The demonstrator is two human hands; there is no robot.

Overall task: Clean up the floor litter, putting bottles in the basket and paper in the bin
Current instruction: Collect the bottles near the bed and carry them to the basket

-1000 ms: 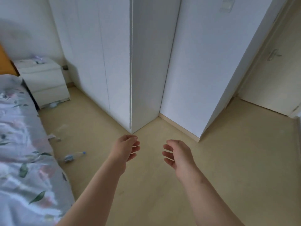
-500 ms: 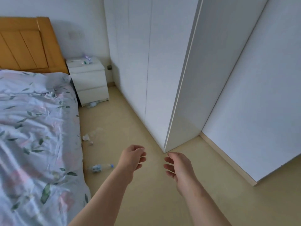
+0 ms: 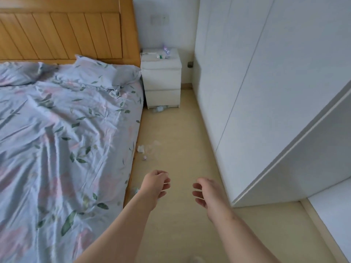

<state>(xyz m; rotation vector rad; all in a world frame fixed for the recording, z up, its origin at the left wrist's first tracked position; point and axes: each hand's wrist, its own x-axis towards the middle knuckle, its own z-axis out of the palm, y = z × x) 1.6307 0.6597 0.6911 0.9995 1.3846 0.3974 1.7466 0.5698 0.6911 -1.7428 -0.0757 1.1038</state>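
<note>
Our left hand (image 3: 154, 185) and right hand (image 3: 207, 194) hang in front of us over the floor (image 3: 182, 130). The fingers of both are loosely curled and hold nothing.

The litter lies along the edge of the bed (image 3: 66, 130). At nine o'clock of our left wrist, a near bottle (image 3: 136, 189) lies against the bed frame, mostly hidden behind the forearm. At eleven o'clock from the left hand, further off, is a paper scrap (image 3: 141, 149). Just beside it, at its three o'clock, there seems to be a clear bottle (image 3: 154, 147), though it is too faint to be sure. Far off at twelve o'clock, a far bottle (image 3: 160, 109) pokes out from under the nightstand (image 3: 161, 80). The wardrobe (image 3: 247, 92) walls in our three o'clock side. We see neither basket nor bin.

We judge the bottles to be empty plastic: light, thin-walled, smooth, and apt to roll or dent. We should wrap our fingers round the middle of the body, or take the stiffer neck. The paper looks soft, crumpled and nearly weightless, so a fingertip pinch on any raised fold should lift it.
</note>
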